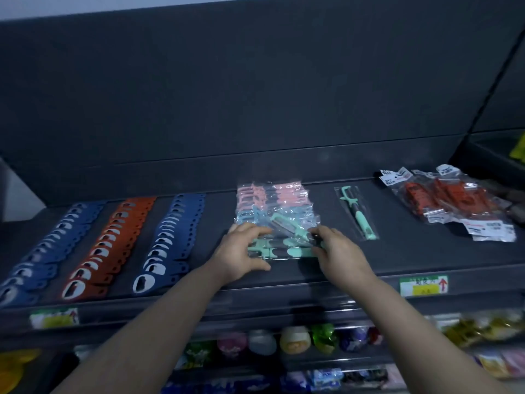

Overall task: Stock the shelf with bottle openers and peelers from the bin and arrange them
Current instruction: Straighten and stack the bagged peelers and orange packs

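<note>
Shelf [397, 260], listed left to right, every place given from the peeler stack [277, 203].

1. Far left of the stack: outer blue openers [48, 251], one overlapped row running front to back. Stocked.
2. Left of the stack: orange openers [110, 245], same lay. Stocked.
3. Just left of the stack: inner blue openers [170, 240], same lay. Stocked.
4. Your left hand [241, 251]: forearm reaching in from below, palm down. Its fingers curl over the stack's near-left corner and the thumb lies along its front edge, so it grips the green packs there.
5. The stack itself: bagged peelers, pink at the back, blue in the middle, green nearest you. One green pack lies askew on top. Placed, but to my eye not yet squared.
6. Your right hand [338, 251]: mirrored pose, fingers curled onto the near-right corner, gripping the same green packs.
7. Just right of the stack: a lone peeler [359, 216], bagged, apart from the rest.
8. Well right of the stack: red packs [449, 203], loosely heaped, contents too blurred to name.

Progress, as a judgement: the openers look finished. The peelers are mostly down, and what remains is straightening the stack and dealing with the lone peeler. The bin is out of view, so you cannot tell what stock remains.
</note>
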Available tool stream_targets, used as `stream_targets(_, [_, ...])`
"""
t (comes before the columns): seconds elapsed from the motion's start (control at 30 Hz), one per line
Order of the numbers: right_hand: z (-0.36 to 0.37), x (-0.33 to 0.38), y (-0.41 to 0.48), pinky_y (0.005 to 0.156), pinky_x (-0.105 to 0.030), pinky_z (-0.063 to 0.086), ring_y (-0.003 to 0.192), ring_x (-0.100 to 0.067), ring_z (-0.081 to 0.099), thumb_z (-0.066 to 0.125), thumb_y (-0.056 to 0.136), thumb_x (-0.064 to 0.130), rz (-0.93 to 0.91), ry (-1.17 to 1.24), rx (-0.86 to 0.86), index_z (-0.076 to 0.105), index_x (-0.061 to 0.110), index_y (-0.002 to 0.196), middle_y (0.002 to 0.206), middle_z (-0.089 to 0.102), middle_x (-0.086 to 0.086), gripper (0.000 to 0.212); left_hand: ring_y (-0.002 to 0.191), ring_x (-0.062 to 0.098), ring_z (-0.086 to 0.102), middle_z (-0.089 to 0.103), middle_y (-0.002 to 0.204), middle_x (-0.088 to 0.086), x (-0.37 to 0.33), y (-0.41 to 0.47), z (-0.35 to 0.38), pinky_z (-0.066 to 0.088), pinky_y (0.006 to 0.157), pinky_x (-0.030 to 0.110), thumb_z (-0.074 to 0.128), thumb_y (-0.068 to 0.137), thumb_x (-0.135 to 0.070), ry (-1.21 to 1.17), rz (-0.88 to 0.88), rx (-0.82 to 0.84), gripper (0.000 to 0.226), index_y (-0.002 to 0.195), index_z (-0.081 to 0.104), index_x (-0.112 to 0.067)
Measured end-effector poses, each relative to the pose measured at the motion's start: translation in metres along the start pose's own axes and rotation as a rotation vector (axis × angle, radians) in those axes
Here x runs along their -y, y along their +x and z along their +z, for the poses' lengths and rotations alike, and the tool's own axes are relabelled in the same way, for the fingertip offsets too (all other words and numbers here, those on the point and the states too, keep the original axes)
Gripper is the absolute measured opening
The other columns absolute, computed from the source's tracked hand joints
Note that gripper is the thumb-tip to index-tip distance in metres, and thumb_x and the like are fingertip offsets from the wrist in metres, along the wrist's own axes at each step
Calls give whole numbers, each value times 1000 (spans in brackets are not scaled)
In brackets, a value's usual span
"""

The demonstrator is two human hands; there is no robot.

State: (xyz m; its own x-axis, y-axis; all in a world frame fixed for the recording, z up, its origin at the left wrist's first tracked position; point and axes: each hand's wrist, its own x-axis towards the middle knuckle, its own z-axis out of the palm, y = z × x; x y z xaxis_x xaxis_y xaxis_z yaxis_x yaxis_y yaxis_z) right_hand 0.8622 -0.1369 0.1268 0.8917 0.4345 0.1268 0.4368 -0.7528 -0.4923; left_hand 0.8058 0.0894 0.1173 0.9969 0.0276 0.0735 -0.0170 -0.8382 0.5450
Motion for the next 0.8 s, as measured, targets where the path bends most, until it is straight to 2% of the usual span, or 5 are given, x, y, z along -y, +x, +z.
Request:
stream_targets(0.1, [9, 3, -2, 83, -37, 47, 110, -28, 56, 52, 94, 20, 14, -68, -16, 52, 23, 127, 116, 58, -4, 33, 121, 16, 37, 46, 128, -10, 14, -14, -6, 35, 107, 37, 89, 56, -43, -33, -97, -73, 93, 137, 45, -32])
stream_targets(0.27, [18, 8, -3, 79, -37, 46, 108, -27, 52, 55, 92, 15, 29, -96, -70, 56, 25, 124, 112, 59, -1, 33, 92, 9, 50, 53, 103, -6, 30, -33, -8, 39, 77, 10, 89, 62, -26, -136, -206, -216, 62, 116, 58, -19])
stream_targets(0.37, [25, 11, 0, 81, -36, 44, 109, -26, 51, 59, 89, 13, 11, -55, -75, 59, 24, 121, 112, 61, 1, 33, 77, 6, 50, 57, 89, -5, 22, -31, -3, 40, 67, 5, 87, 66, -17, -219, -239, -230, 53, 112, 60, -17])
stream_targets(0.6, [26, 21, 2, 83, -39, 45, 106, -27, 50, 64, 85, 9, -55, -39, -179, 63, 24, 119, 107, 59, 0, 37, 78, 7, 52, 57, 90, -6, 12, -27, -2, 46, 74, 16, 86, 69, -18, -219, -285, -217, 57, 116, 56, -18])
stream_targets(0.8, [28, 40, -2, 91, -33, 36, 116, -17, 45, 63, 89, 23, -224, -121, 107, 56, 39, 128, 109, 50, 9, 43, 93, 7, 50, 50, 109, -6, 19, -40, -16, 41, 81, 19, 89, 64, -21, -234, -272, -73, 83, 132, 42, -24])
